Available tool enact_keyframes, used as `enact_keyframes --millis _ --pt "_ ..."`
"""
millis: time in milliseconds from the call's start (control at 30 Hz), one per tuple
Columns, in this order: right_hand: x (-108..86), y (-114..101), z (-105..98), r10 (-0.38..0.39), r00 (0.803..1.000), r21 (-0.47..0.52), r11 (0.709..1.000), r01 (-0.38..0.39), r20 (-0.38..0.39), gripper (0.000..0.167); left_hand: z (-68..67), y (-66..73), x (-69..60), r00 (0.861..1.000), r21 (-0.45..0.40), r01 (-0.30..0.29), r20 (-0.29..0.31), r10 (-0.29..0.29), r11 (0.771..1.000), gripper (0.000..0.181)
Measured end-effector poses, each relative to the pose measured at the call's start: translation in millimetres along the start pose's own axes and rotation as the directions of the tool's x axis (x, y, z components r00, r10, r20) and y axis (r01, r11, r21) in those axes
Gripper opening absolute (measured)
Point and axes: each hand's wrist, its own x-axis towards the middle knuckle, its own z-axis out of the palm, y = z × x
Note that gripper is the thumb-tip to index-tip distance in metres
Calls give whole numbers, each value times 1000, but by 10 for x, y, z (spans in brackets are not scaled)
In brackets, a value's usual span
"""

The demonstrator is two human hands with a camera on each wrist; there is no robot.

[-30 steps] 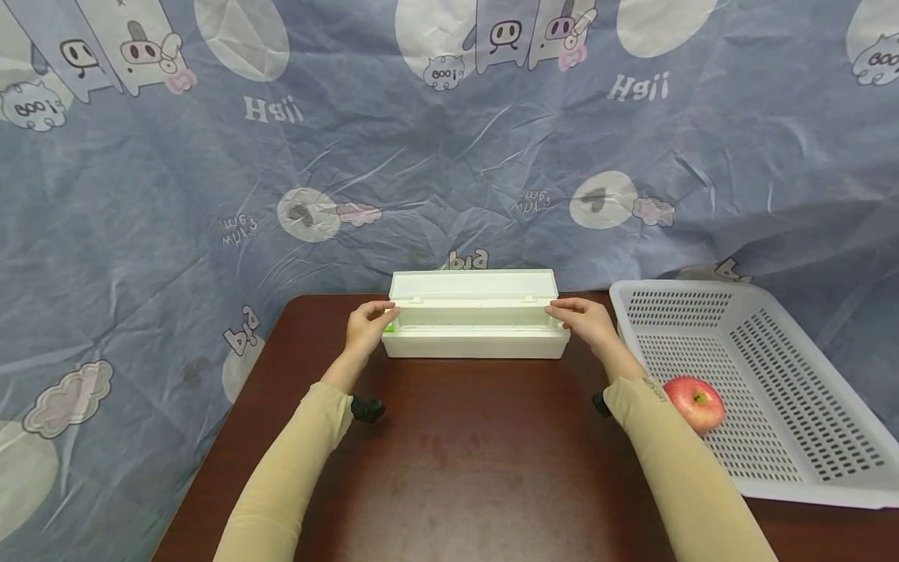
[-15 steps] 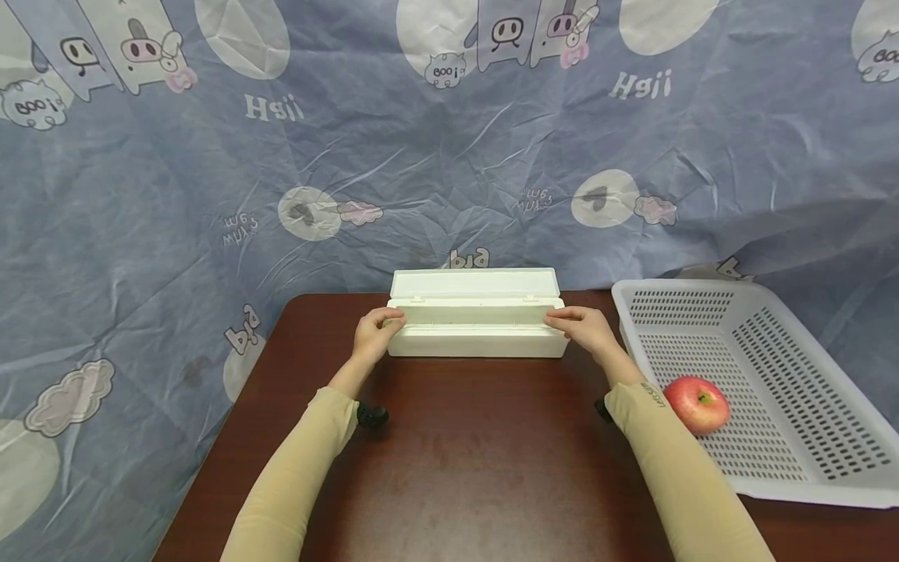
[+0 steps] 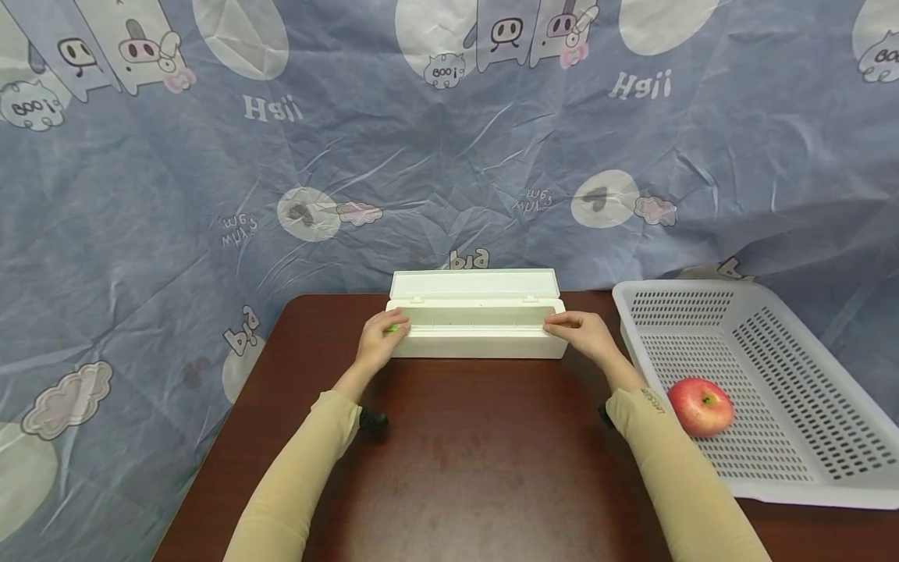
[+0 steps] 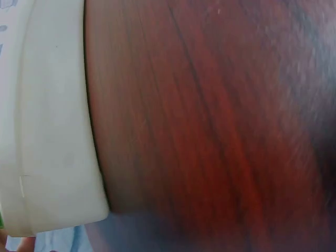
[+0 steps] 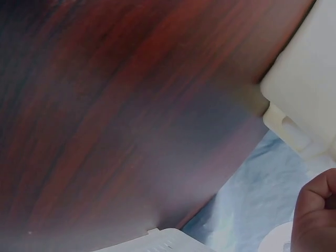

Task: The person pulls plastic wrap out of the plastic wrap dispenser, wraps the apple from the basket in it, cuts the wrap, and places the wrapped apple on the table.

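A long white lidded box (image 3: 477,346) stands at the back of the table, its lid (image 3: 474,284) tipped back against the cloth. Over its left end is my left hand (image 3: 377,336), thumb and fingers bent at the rim. A small bright green piece shows beside that thumb. My right hand (image 3: 586,334) is at the opposite end, thumb and fingertips close together over the front rim. Whether either hand pinches the rim or something thin and see-through cannot be made out. Curled fingers (image 5: 315,215) show below the box end in the right wrist view.
To the right stands a white plastic basket (image 3: 772,367) with a red apple (image 3: 701,407) inside, beside my right forearm. A patterned blue cloth (image 3: 449,156) hangs behind the dark wooden table (image 3: 477,453).
My left hand has moved a little right, further over the box's left end. My right hand has sunk slightly towards the front rim. The box and its lid stay nearly where they were.
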Motion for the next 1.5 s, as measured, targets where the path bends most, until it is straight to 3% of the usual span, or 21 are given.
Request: enact_keyframes --millis 167,333,567,700,900,1100,1333,1500 --pt "7 41 23 -50 999 -41 998 49 -15 35 2 1 18 996 94 -68 72 61 993 38" --pt "31 74 55 -56 997 -59 997 53 -44 30 14 16 49 995 120 -17 104 5 993 35" --pt "49 73 86 -71 994 -90 994 64 -79 27 17 36 77 995 74 70 68 -75 995 28" --pt "42 57 91 -94 990 -116 990 82 -104 24 25 71 86 994 69 92 46 -95 993 25" --pt "6 21 113 -193 971 -209 964 162 -138 18 66 96 68 998 109 65 17 -68 992 22" --pt "8 9 119 -259 963 -260 938 230 -81 21 75 78 38 998 173 31 -54 -22 984 21" --pt "30 34 119 -359 931 -334 886 320 -61 16 72 51 53 994 221 8 -109 17 975 27" --pt "36 67 148 -365 926 -335 887 317 -93 17 79 41 57 990 231 -23 -128 53 973 26"
